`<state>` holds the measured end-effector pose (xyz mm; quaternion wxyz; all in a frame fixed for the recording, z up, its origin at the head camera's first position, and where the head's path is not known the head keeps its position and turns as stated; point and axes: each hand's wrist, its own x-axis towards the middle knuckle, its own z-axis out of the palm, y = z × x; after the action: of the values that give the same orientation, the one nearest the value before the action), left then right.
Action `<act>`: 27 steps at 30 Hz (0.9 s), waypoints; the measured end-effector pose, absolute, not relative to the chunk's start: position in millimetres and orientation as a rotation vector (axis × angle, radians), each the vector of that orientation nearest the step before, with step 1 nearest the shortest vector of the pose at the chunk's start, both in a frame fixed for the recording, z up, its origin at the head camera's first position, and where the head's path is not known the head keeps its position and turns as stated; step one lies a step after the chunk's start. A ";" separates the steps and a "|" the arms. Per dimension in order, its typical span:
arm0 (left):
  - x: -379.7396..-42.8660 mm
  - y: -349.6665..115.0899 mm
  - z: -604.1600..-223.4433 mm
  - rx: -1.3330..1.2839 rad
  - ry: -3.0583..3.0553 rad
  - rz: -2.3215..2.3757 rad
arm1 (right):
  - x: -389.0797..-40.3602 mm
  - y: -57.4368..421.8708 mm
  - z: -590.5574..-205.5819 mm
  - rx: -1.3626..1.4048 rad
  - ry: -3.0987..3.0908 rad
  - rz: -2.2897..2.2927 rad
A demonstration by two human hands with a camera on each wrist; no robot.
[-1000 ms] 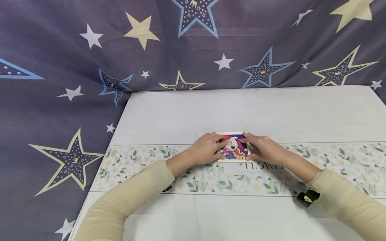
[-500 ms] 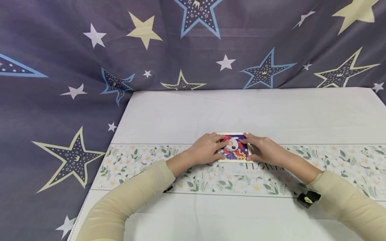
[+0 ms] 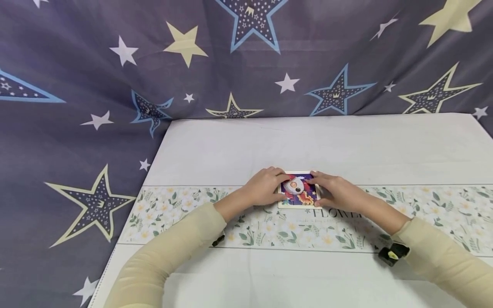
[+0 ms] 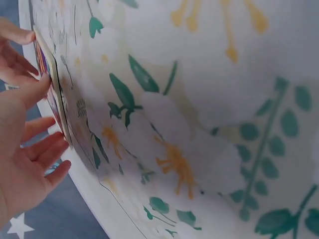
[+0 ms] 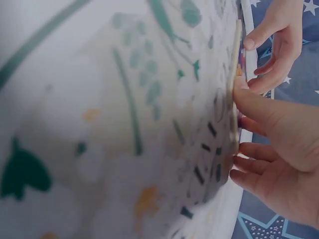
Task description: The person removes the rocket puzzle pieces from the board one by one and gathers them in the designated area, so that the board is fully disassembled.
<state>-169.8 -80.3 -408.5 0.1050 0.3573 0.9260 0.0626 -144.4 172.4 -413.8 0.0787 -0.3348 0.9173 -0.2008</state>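
A small square picture board [image 3: 298, 199] lies flat on the white tabletop [image 3: 308, 145], well in from its left edge and well apart from its far edge. The board has a pale frame and shows a white and red cartoon figure on a purple ground. It lies across the far border line of the flowered band [image 3: 177, 214], which runs over the tabletop from the left edge toward the right.

Both hands grip this board from opposite sides. The left hand [image 3: 265, 188] has its thumb at the near left corner and its fingers at the far left corner. The right hand [image 3: 339, 193] holds the right side in the same way, with thumb near and forefinger far. In both wrist views the thumb touches the pale frame, and the other fingers are slightly bent beside it.

Just beside the near side of the board there is dark lettering [image 3: 327, 213], partly covered by the right hand and wrist. The person wears beige sleeves [image 3: 154, 261], and a black device [image 3: 393, 253] sits under the right wrist. Behind the far edge hangs a dark curtain [image 3: 231, 72] with stars.
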 end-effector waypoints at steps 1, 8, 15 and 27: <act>-170.6 -79.4 -408.3 1.034 2.734 0.185 | -144.0 171.9 -412.1 -0.993 2.755 -0.576; -175.1 -74.9 -410.2 0.947 2.784 0.149 | -141.0 160.6 -403.6 -1.022 2.815 -0.510; -178.1 -70.1 -411.8 0.934 2.807 0.139 | -137.2 149.4 -412.0 -1.195 2.742 -0.535; -184.4 -56.6 -403.5 0.673 2.791 0.338 | -136.0 144.7 -415.6 -1.245 2.736 -0.473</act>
<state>-184.4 -56.6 -403.5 0.1253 0.2309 0.9579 0.1160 -136.0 144.7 -415.6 0.0492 -0.4085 0.8981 -0.1554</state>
